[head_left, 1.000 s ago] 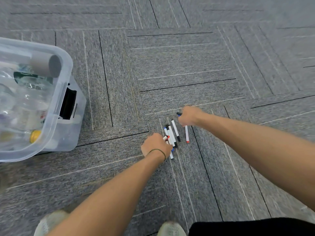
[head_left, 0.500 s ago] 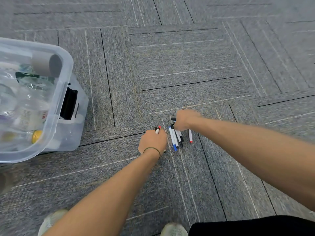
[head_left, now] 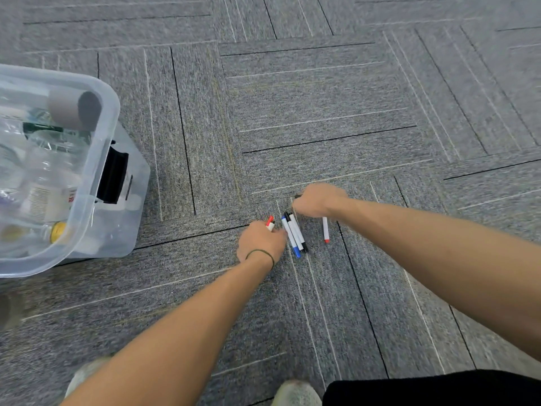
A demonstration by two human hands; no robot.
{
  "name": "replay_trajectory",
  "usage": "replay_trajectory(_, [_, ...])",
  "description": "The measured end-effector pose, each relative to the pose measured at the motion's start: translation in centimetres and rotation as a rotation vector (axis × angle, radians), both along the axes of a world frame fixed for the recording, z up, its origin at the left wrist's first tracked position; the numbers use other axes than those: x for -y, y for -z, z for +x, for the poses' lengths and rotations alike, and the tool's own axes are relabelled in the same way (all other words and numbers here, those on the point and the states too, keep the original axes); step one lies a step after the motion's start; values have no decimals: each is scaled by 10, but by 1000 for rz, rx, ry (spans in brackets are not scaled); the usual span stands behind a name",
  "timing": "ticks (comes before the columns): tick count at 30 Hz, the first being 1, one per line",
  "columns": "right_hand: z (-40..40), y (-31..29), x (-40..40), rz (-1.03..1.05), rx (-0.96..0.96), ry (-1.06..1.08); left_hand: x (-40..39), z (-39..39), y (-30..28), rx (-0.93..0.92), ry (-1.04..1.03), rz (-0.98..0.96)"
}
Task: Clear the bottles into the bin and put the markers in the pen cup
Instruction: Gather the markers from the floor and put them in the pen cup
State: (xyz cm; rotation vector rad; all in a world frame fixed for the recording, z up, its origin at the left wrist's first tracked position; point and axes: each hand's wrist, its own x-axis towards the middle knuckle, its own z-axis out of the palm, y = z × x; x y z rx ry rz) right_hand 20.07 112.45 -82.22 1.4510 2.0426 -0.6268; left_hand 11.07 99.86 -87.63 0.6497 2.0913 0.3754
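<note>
Since a second ago we have lifted a red-capped marker (head_left: pixel 270 223) out of the pile into our left hand (head_left: pixel 260 241), which now grips it left of the remaining markers (head_left: pixel 294 234), while our right hand (head_left: pixel 317 200) has drawn nearer over their far ends.

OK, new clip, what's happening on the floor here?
A person is bent over a grey carpet, gathering markers. The left hand grips a red-capped marker; the right hand is closed over the far end of the pile, where a dark tip pokes out. A few markers and a lone red-tipped one lie on the carpet. The clear bin at left already holds bottles. No pen cup is in view.
</note>
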Motion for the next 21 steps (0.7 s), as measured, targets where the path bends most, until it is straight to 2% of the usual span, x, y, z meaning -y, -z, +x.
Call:
replay_trajectory(5, [8,-7,-2,18,2,24,-8,12,-6,-149,143,2])
replay_trajectory(10, [15,-4,-1,-177,-84,106,-14,19,-9,-240,186,-10])
replay_trajectory(14, [13,3,3,-133,-28,44,-12,22,-7,-177,134,29])
replay_trajectory(18, [11,10,3,-112,-16,25,-4,12,-1,-61,-49,136])
replay_trajectory(21, [5,13,3,-127,-21,1,-1,3,1,4,-149,143])
